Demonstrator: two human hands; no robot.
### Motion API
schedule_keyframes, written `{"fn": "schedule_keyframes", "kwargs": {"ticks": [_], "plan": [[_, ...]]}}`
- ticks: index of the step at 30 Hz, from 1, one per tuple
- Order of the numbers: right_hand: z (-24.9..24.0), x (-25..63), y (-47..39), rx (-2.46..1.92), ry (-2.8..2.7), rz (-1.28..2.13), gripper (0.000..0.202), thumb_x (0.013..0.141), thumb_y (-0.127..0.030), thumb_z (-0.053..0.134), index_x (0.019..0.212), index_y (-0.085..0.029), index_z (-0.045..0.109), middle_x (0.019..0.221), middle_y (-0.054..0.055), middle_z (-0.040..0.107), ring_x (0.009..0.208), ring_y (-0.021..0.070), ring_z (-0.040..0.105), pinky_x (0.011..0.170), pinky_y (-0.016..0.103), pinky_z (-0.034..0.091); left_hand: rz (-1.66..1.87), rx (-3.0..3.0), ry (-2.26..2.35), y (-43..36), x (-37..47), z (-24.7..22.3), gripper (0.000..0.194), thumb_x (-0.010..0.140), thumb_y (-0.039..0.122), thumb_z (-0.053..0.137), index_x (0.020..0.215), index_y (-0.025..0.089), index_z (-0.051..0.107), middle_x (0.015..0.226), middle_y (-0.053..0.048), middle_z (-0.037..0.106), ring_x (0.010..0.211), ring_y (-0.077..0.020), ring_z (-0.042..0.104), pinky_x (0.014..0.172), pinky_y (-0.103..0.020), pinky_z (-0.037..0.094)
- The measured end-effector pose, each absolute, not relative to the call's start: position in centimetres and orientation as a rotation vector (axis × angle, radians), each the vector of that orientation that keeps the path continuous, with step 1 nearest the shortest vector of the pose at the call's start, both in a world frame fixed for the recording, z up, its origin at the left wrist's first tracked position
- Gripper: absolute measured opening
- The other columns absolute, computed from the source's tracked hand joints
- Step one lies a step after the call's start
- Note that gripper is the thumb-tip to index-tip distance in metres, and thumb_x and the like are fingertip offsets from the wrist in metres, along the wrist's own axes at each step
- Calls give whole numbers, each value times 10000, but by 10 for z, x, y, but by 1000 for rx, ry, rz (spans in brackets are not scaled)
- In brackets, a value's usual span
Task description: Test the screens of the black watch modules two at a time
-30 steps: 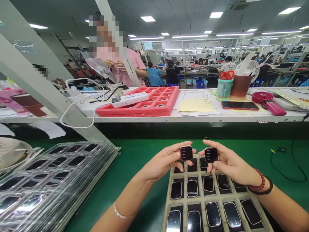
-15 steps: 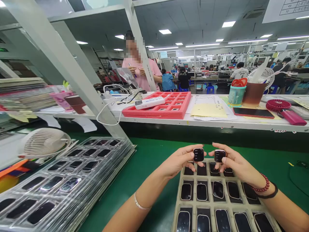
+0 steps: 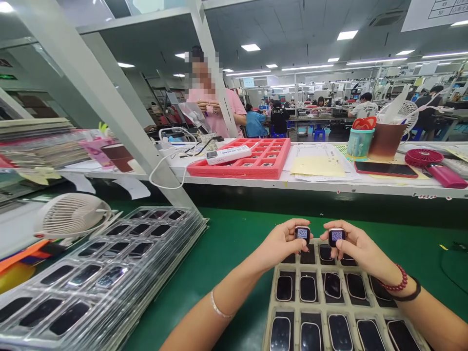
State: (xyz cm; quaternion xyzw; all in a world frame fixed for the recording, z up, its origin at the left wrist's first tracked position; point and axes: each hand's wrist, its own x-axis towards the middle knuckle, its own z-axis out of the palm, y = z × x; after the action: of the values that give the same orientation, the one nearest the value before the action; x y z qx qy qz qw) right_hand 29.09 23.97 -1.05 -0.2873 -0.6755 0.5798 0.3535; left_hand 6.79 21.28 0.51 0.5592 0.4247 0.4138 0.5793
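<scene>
My left hand (image 3: 283, 243) grips a strapless smartwatch (image 3: 302, 233) by its edges, its lit screen facing me with a QR-like code. Beside it, my right hand (image 3: 353, 243) pinches a second smartwatch (image 3: 336, 236) showing a similar code, the thumb at its lower right. Both watches are held apart above the far rows of a pale compartment tray (image 3: 296, 308). In that tray, dark-screened watch faces (image 3: 307, 288) lie singly in their pockets. My hands cover part of the back row.
Left of my arms stand stacked clear plastic trays (image 3: 146, 263) holding dark screens, beside a white fan (image 3: 69, 214). A shelf ahead carries a red foam tray (image 3: 234, 170), a phone (image 3: 385, 169) and a pink handheld fan (image 3: 435, 165). A person in pink (image 3: 234, 105) stands beyond.
Both watch screens have switched from a short text list to a square code. My fingers have curled in closer around the watches, which stay at nearly the same spot.
</scene>
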Motion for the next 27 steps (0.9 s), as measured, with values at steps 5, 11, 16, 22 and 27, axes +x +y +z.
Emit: {"fn": "schedule_keyframes", "kwargs": {"ticks": [5,11,16,22,27], "plan": [[-11,292,238,-754,-1773,1498,338,902,-433,529,1107,-165,527,993,99,622,619,132,601,564,266,499,1030,1291,975,212,70,1,296,736,276,675,962,105,592,825,-79,653,582,-127,605,586,-248,480],[-11,292,236,-735,-1788,1480,320,923,-430,519,1115,-174,527,1016,103,622,649,138,600,599,279,507,1044,1313,986,210,70,2,274,736,254,662,958,110,595,833,-79,659,568,-120,599,562,-231,465],[-9,292,235,-733,-1800,1474,337,917,-445,522,1115,-172,527,1004,104,617,650,146,601,603,297,509,1040,1317,999,208,70,3,260,746,225,629,974,109,583,846,-81,663,567,-112,594,575,-234,465],[-7,293,232,-740,-1798,1468,357,907,-468,534,1105,-171,540,980,100,624,643,146,601,604,297,527,1046,1315,1016,207,71,5,276,740,243,650,976,115,587,846,-85,668,574,-120,597,576,-238,456],[-5,292,232,-717,-1821,1456,354,911,-469,524,1105,-173,538,985,102,625,641,149,605,598,301,532,1046,1313,1011,205,72,5,273,741,261,656,964,120,588,850,-84,669,582,-121,598,597,-247,467]]}}
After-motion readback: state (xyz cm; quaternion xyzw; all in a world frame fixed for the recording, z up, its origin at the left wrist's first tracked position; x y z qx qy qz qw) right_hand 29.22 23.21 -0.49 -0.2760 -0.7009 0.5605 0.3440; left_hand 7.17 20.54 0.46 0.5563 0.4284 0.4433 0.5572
